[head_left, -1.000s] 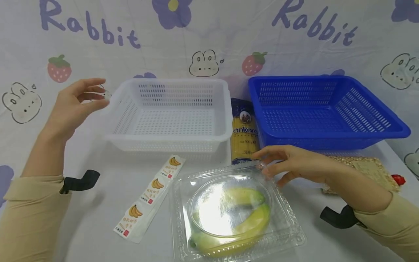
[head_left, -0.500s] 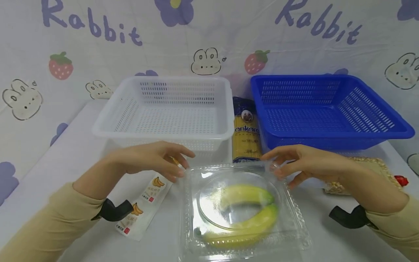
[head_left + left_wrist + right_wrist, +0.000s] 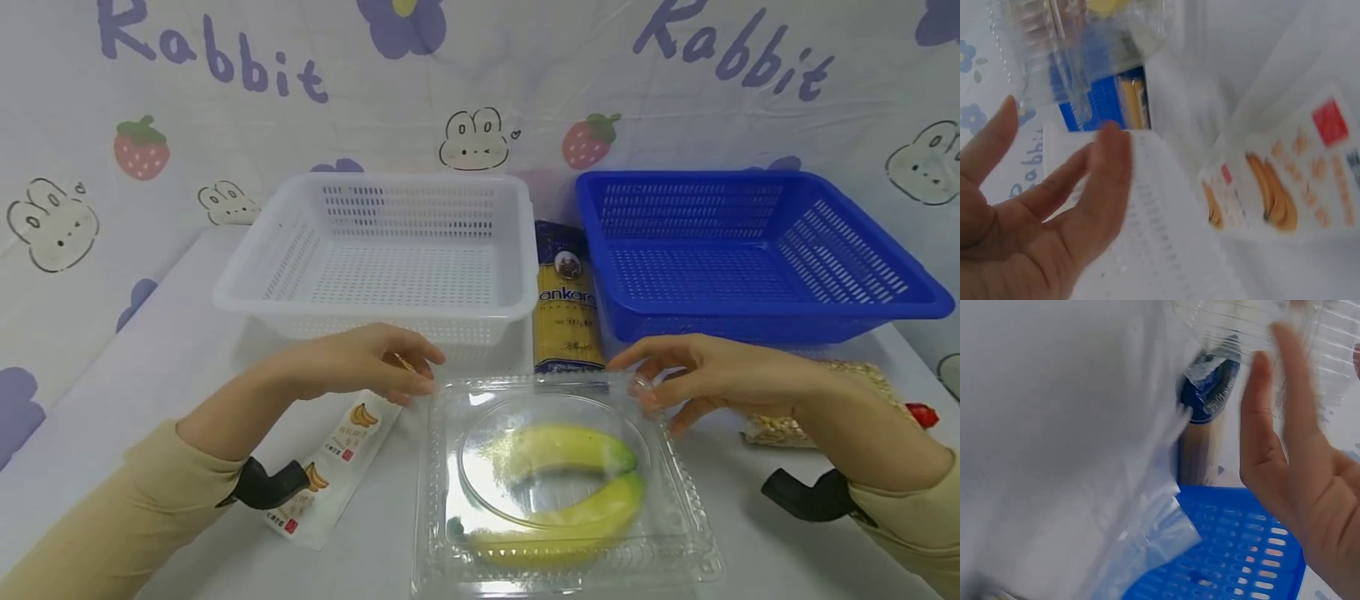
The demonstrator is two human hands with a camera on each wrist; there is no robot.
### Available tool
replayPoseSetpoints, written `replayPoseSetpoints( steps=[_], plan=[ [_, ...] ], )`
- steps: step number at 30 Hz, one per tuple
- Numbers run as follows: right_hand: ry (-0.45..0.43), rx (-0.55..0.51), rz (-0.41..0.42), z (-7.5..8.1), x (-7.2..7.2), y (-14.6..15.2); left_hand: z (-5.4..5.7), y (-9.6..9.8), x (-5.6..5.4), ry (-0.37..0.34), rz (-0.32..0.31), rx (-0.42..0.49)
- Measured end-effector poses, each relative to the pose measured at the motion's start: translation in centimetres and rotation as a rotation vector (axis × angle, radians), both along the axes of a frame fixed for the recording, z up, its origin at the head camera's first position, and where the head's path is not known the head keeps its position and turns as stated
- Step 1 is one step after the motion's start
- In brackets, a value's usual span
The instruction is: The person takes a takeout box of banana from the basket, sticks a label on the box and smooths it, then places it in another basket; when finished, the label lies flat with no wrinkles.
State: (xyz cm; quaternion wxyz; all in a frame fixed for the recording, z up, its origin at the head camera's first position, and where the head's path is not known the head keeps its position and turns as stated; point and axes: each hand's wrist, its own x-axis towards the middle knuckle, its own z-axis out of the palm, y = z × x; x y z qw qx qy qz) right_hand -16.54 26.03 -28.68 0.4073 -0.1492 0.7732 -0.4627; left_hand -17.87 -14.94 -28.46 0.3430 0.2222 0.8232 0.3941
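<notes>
A clear plastic clamshell box [image 3: 570, 542] with two yellow-green bananas [image 3: 577, 512] inside lies at the front centre in the head view. Its lid is down over the fruit, with a bright glare on top. My left hand [image 3: 360, 362] is at the box's far left corner, thumb and fingers spread apart. At the far right corner, my right hand [image 3: 712, 375] touches the rim, its fingers extended along the outside. Partly under the left wrist lies a strip of banana stickers [image 3: 348, 454].
Behind stand a white basket [image 3: 375, 312] and a blue basket [image 3: 750, 310]. Between them lies a pasta packet [image 3: 567, 321]. A bag of grains [image 3: 855, 375] with a red tie sits on the right, partly behind my right forearm.
My left hand has come from beside the white basket, right and down to the box's left corner. The box has turned slightly and now sits straighter. My right hand stays at its corner.
</notes>
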Motion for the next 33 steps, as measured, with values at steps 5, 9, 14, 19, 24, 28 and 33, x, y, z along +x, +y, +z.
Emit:
replayPoseSetpoints(
  steps=[5, 9, 14, 19, 24, 28, 33],
  plan=[
    [0.183, 0.051, 0.081, 0.8, 0.2, 0.1, 0.2, -1.5, 0.1, 0.174, 0.043, -0.147],
    [0.296, 0.072, 0.096, 1.4, 0.1, -0.3, -0.5, -2.4, -0.4, 0.169, 0.063, -0.196],
    [0.314, 0.046, 0.061, 2.0, -0.3, -1.2, -1.6, -3.0, -0.9, 0.163, 0.082, -0.232],
    [0.343, 0.012, 0.028, 2.3, -0.6, -2.2, -2.4, -2.9, -1.2, 0.226, 0.106, -0.285],
    [0.367, -0.016, 0.027, 2.2, -1.0, -3.1, -3.3, -2.2, -1.6, 0.318, 0.115, -0.361],
    [0.352, -0.037, 0.030, 1.9, -1.2, -3.4, -3.9, -1.7, -1.7, 0.315, 0.118, -0.382],
    [0.326, -0.074, 0.037, 1.6, -1.4, -3.6, -4.2, -1.4, -1.8, 0.304, 0.089, -0.384]
  ],
)
